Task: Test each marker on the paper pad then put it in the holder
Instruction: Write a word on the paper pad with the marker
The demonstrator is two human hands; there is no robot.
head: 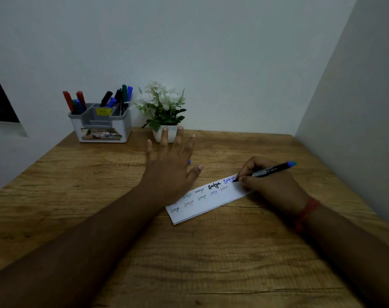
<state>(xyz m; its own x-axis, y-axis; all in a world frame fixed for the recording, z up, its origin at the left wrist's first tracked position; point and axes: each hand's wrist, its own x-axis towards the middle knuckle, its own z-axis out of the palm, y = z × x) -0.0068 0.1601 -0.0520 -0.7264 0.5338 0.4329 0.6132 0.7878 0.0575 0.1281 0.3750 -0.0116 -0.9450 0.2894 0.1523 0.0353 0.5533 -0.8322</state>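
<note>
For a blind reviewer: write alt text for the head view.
The right hand writes with a marker on a paper pad already covered in test scribbles, while the left hand hovers open. Behind them on the wooden table stand a holder with markers and a potted plant.

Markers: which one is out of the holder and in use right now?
The black-barrelled marker with the blue end, gripped in the right hand, tip on the white paper pad. All the others stand in the grey holder.
</note>
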